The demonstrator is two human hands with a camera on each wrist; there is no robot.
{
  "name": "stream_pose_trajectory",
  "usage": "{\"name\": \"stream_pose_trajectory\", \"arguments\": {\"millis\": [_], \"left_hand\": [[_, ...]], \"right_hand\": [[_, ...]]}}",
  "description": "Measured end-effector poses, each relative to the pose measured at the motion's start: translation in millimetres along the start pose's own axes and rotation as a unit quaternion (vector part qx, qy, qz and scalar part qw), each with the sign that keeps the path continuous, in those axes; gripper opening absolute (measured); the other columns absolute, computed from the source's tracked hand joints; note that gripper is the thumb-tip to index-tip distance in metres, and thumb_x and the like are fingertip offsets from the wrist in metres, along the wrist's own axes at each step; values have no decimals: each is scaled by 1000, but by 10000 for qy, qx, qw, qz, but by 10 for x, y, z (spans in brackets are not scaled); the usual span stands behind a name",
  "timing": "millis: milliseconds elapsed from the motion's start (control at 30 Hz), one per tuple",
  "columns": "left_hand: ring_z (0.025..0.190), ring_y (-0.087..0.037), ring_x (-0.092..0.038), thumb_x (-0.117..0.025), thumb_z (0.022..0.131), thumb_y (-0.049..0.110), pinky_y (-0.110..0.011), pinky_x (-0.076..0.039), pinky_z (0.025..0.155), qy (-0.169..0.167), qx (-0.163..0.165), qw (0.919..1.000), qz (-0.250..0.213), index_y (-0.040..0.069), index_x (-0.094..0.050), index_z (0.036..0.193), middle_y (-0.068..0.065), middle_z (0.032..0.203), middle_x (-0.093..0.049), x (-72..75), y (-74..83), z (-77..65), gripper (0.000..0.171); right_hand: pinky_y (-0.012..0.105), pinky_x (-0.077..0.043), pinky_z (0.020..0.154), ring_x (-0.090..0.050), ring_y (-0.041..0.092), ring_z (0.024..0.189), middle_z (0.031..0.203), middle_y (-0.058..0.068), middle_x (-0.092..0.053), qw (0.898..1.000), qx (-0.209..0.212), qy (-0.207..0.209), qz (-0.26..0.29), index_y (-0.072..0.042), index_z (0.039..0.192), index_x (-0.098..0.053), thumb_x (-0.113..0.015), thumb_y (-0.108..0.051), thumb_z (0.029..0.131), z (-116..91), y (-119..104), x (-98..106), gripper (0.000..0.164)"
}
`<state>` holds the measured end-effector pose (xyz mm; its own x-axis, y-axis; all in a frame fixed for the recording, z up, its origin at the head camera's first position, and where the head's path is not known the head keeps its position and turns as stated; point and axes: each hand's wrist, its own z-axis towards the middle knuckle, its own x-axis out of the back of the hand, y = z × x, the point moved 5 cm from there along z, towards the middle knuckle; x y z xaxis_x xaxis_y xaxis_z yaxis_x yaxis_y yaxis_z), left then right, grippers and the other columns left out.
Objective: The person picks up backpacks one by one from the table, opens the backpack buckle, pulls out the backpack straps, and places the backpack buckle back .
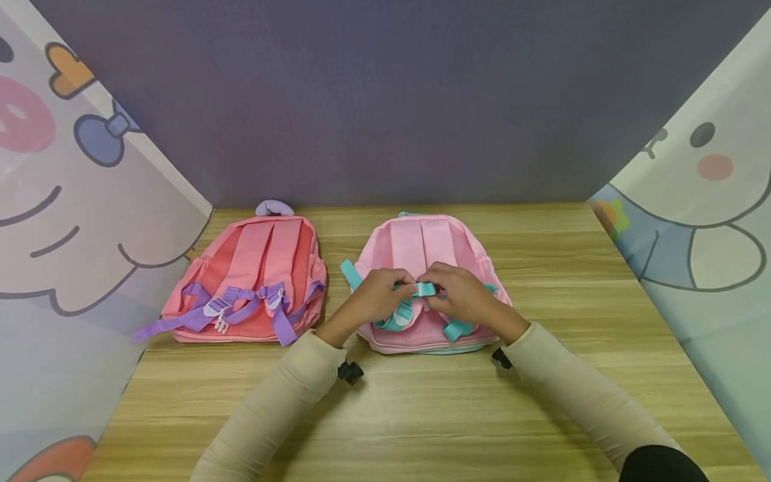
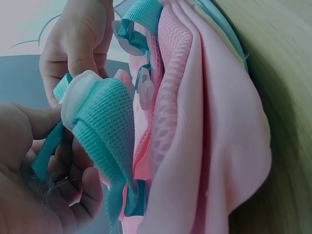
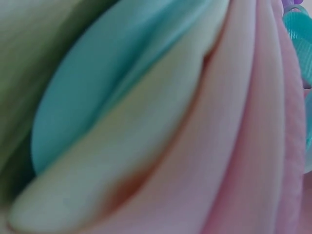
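Coral backpack [image 1: 255, 268] at my 11 o'clock, pink backpack [image 1: 423, 244] at 12, with my left hand [image 1: 383, 294] and right hand [image 1: 462, 292] blocking some of it. Fingers nearly closed on both, pinching the teal strap [image 1: 425, 289], left by its white buckle [image 2: 77, 95].

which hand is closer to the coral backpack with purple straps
Left. The left hand pinches a turquoise strap over the pink backpack, to the right of the coral backpack and apart from it; the right hand, on the same strap, is farther right.
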<state>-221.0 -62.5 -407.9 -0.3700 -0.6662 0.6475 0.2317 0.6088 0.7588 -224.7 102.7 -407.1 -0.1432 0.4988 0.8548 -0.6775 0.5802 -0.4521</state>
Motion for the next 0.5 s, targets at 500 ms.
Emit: {"name": "stream_pose_trajectory", "arguments": {"millis": [500], "left_hand": [[70, -10, -51, -62, 103, 23, -24, -43, 65, 76, -100, 9999, 6, 17, -72, 98, 4, 87, -66, -20, 13, 11, 13]], "right_hand": [[31, -54, 79, -58, 10, 85, 106, 0, -69, 9998, 170, 68, 63, -9, 110, -73, -74, -12, 85, -11, -7, -11, 24]]}}
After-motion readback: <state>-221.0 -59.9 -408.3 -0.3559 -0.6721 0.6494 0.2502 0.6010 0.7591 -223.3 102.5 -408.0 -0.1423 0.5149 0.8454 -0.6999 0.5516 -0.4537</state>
